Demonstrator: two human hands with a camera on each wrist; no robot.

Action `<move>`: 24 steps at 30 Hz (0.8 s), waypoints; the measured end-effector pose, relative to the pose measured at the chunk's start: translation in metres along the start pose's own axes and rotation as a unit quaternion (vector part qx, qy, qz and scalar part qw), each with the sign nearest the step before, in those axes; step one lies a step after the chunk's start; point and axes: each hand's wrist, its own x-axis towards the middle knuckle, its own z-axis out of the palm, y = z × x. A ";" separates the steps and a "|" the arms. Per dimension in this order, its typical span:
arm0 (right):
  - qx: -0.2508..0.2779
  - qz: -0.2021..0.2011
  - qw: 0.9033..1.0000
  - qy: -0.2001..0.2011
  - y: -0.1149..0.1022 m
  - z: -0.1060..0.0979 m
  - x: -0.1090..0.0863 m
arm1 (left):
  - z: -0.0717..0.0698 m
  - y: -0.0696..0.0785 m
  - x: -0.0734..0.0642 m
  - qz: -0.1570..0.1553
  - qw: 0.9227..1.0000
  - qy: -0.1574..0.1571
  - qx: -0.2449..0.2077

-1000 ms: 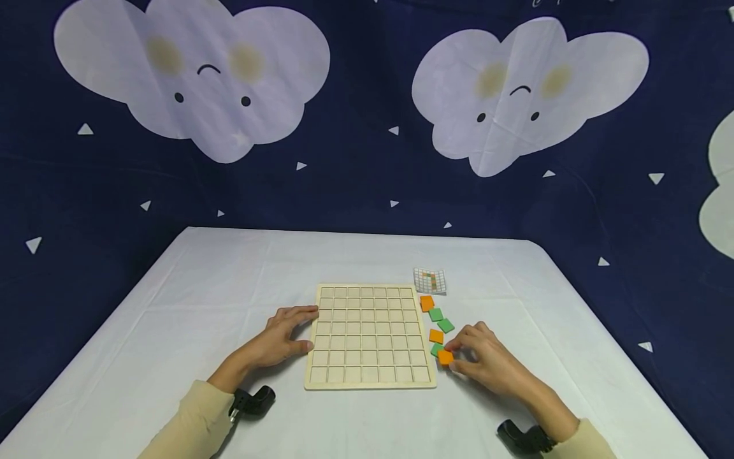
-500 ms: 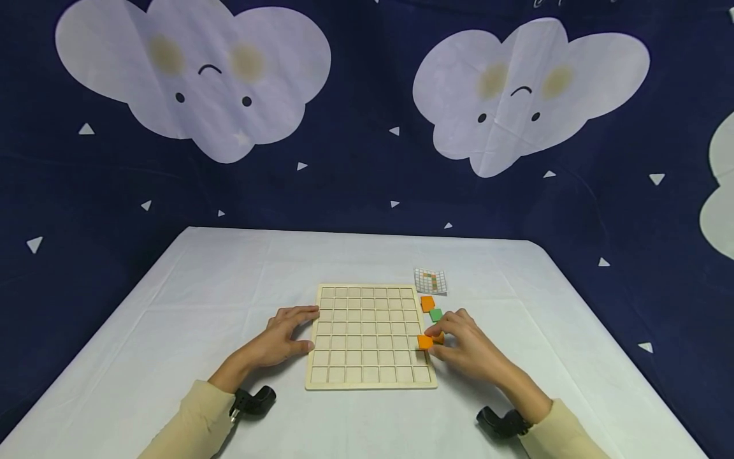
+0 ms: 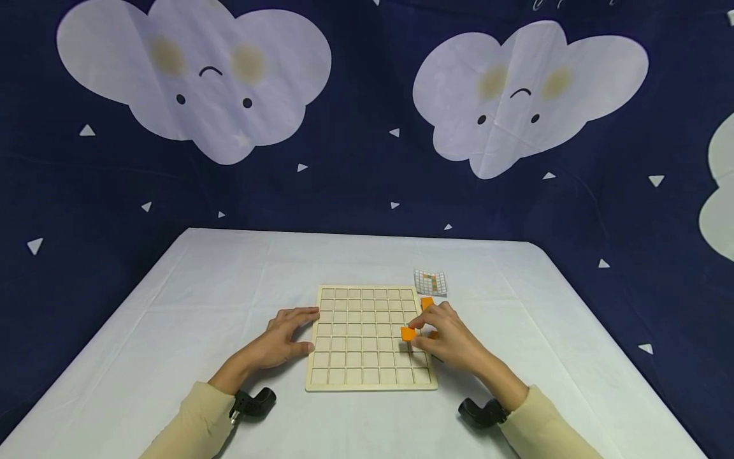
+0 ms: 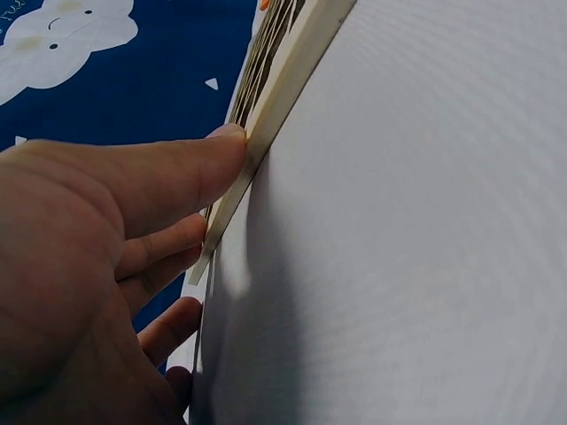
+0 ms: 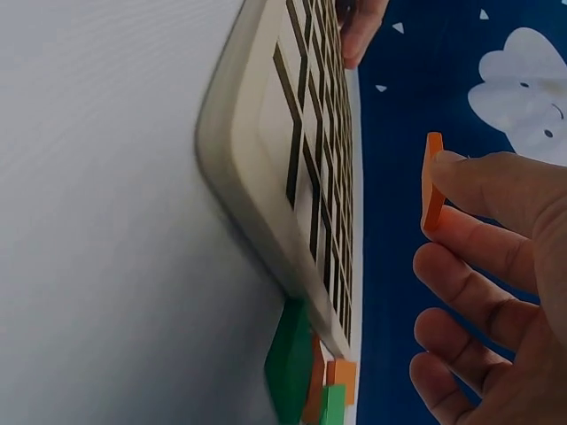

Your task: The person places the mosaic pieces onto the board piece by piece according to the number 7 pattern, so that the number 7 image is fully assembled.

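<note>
A wooden grid board [image 3: 369, 386] lies flat on the white table, its squares bare of tiles. My left hand [image 3: 283, 338] rests along the board's left edge, fingers extended; in the left wrist view the thumb of the left hand [image 4: 106, 239] touches the rim. Over the right part of the board, my right hand [image 3: 450, 338] pinches an orange square tile [image 3: 408, 334] between thumb and forefinger. The right wrist view shows this orange tile [image 5: 432, 181] edge-on, raised above the board, with the other fingers loosely curled.
Right of the board lie more tiles, an orange one [image 3: 427, 303] at the back and a green one [image 5: 292, 363] by the rim, partly hidden by the right hand in the head view. A small printed grid card [image 3: 430, 282] sits behind them. Dark cloud-patterned cloth [image 3: 367, 178] hangs behind the table.
The right hand has lifted the orange tile from beside the board and carried it left over the right-hand squares. The left hand has stayed at the left edge.
</note>
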 end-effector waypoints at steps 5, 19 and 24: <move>0.019 0.008 1.000 -0.009 -0.005 0.004 0.007 | 0.000 0.000 0.000 0.000 1.000 0.000 0.003; 0.004 -0.027 1.000 0.007 -0.019 0.020 0.033 | 0.001 -0.002 0.001 0.007 1.000 0.004 0.000; 0.004 -0.016 1.000 0.000 -0.024 0.024 0.043 | 0.001 -0.003 0.001 0.007 1.000 0.005 0.003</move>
